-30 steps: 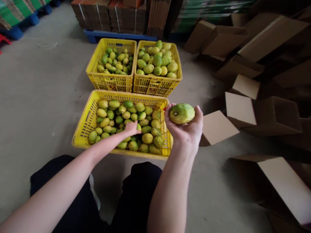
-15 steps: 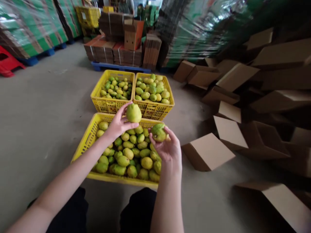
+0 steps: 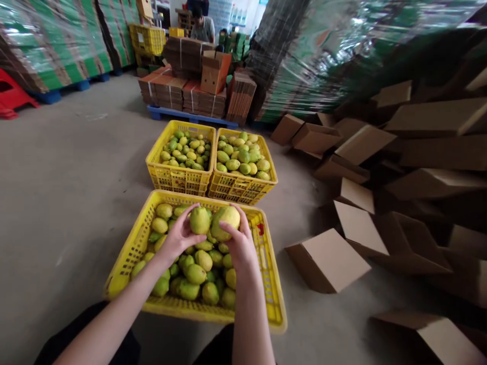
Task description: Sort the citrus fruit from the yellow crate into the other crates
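My left hand [image 3: 178, 237] is closed around a yellow-green lemon [image 3: 200, 220], thumb below it and fingers along its far left side. Gripped in my right hand [image 3: 242, 238] is a larger, paler lemon [image 3: 225, 223] with a thumb across its front. The two fruits are side by side, a small gap between them, above the near yellow crate [image 3: 277, 294]. Many green and yellow lemons [image 3: 196, 274] fill much of that crate. My forearms and hands cover part of the pile.
Two more yellow crates of lemons, a left one [image 3: 178, 178] and a right one [image 3: 243, 191], stand just beyond. Open cardboard boxes [image 3: 331, 258] lie heaped on the right. Behind are flattened cartons [image 3: 163, 94] on a blue pallet [image 3: 190, 116], wrapped stacks and a person [image 3: 204, 29].
Both hands have come lower and closer together over the near crate. My right hand now shows a larger, paler side of fruit. The view has tilted up slightly, showing the person at the back.
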The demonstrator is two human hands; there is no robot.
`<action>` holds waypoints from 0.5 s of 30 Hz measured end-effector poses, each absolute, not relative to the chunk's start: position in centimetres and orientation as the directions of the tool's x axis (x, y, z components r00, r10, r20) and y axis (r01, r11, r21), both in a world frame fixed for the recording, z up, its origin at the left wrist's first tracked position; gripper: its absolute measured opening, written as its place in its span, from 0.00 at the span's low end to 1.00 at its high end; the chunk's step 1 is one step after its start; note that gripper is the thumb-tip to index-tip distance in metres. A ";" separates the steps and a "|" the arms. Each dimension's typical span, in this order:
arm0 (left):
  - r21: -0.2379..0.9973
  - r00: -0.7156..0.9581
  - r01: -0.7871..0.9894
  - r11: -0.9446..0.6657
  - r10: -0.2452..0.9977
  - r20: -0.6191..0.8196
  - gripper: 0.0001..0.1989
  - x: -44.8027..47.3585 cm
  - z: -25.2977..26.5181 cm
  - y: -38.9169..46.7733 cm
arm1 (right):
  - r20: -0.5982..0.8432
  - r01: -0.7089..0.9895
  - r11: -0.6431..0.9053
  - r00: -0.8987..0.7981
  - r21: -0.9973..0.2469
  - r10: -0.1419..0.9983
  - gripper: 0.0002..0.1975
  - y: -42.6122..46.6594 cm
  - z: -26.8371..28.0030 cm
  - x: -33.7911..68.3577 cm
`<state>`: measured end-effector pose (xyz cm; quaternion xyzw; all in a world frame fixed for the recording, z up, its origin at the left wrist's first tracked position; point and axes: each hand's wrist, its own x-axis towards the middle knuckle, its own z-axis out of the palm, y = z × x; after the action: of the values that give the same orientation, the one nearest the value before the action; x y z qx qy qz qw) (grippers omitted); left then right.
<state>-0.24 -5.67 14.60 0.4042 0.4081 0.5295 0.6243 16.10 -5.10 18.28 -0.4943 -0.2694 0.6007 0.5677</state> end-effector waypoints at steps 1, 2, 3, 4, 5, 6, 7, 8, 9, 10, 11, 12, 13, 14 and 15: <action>0.946 0.112 -0.312 0.085 0.992 -0.053 0.44 -0.3 14.5 -5.5 | -0.233 -0.347 -0.172 0.141 -0.922 0.962 0.34 -5.1 18.1 16.0; 0.955 0.106 -0.290 0.056 0.994 -0.026 0.44 -0.5 14.4 -5.4 | -0.181 -0.288 -0.136 0.135 -0.948 0.974 0.37 -5.0 18.0 16.0; 0.965 0.097 -0.262 0.028 0.995 -0.003 0.43 -0.6 14.3 -5.3 | -0.135 -0.241 -0.101 0.128 -0.965 0.983 0.38 -5.0 18.0 16.0; 0.973 0.085 -0.231 0.002 0.996 0.018 0.42 -0.8 14.3 -5.2 | -0.094 -0.202 -0.067 0.126 -0.977 0.988 0.39 -4.9 18.0 16.0; 0.980 0.071 -0.199 -0.023 0.997 0.038 0.40 -1.0 14.2 -5.2 | -0.056 -0.164 -0.034 0.136 -0.986 0.989 0.39 -4.9 18.0 16.0; 0.984 0.059 -0.169 -0.047 0.997 0.058 0.38 -1.2 14.2 -5.1 | -0.018 -0.120 0.000 0.151 -0.993 0.988 0.38 -4.9 18.0 16.0; 0.987 0.050 -0.145 -0.068 0.996 0.075 0.35 -1.3 14.2 -5.1 | 0.020 -0.070 0.032 0.161 -0.997 0.987 0.37 -4.9 18.1 16.0; 0.988 0.043 -0.130 -0.087 0.995 0.093 0.33 -1.4 14.3 -5.1 | 0.056 -0.015 0.059 0.160 -0.998 0.985 0.35 -5.1 18.1 16.0; 0.987 0.041 -0.124 -0.105 0.993 0.111 0.31 -1.5 14.3 -5.1 | 0.084 0.036 0.080 0.151 -0.996 0.985 0.33 -5.2 18.2 15.9; 0.985 0.043 -0.123 -0.123 0.991 0.129 0.30 -1.5 14.4 -5.1 | 0.105 0.075 0.095 0.141 -0.993 0.984 0.32 -5.4 18.2 15.9; 0.982 0.049 -0.124 -0.140 0.988 0.147 0.29 -1.5 14.5 -5.2 | 0.122 0.100 0.109 0.138 -0.989 0.983 0.31 -5.7 18.3 15.8; 0.979 0.057 -0.128 -0.159 0.984 0.167 0.28 -1.6 14.6 -5.3 | 0.140 0.113 0.124 0.144 -0.986 0.980 0.30 -6.0 18.3 15.6; 0.975 0.062 -0.131 -0.178 0.980 0.187 0.28 -1.6 14.7 -5.4 | 0.162 0.122 0.143 0.162 -0.982 0.973 0.30 -6.3 18.4 15.5; 0.972 0.061 -0.130 -0.196 0.977 0.205 0.27 -1.6 14.8 -5.4 | 0.184 0.132 0.162 0.183 -0.978 0.966 0.30 -6.6 18.4 15.4; 0.970 0.054 -0.125 -0.209 0.975 0.217 0.27 -1.6 14.9 -5.5 | 0.202 0.141 0.176 0.200 -0.974 0.959 0.30 -6.8 18.6 15.3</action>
<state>-1.59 -5.53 14.93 0.5369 0.3956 0.5624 0.4888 15.32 -6.83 18.57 -0.5302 -0.5188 0.3620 0.5645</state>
